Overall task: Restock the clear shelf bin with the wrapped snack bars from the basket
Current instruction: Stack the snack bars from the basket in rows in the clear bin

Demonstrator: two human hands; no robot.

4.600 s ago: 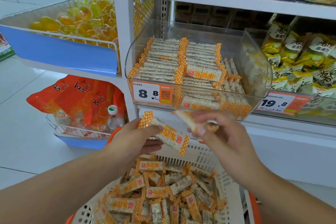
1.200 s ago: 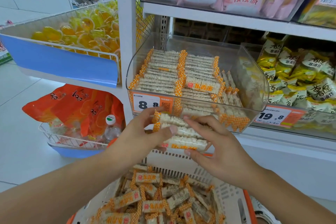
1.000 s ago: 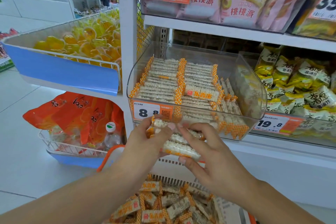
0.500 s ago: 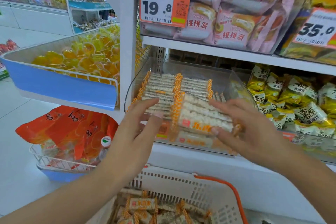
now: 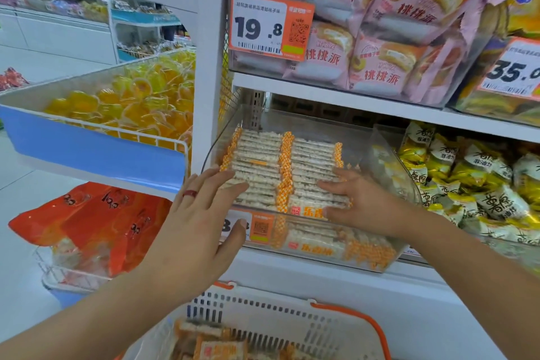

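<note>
Left hand (image 5: 201, 213) flat, fingers spread, grasping nothing; right hand (image 5: 355, 199) flat, pressing wrapped snack bars (image 5: 306, 161) into clear shelf bin (image 5: 388, 172), frame centre. Advice: square rows gently. Basket (image 5: 292, 321) below, part-full.

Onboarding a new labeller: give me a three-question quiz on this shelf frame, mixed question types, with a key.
1. True or false: the left hand wears a red ring.
2. Where do the right hand's fingers rest? A) in the white slotted plastic basket with orange handle B) flat on the orange-and-white wrapped snack bars in the clear plastic shelf bin C) on the pink cake packs
3. Fill in: the orange-bordered price tag on the upper shelf reads ____.

Key: 1 true; 2 B; 3 19.8
</note>
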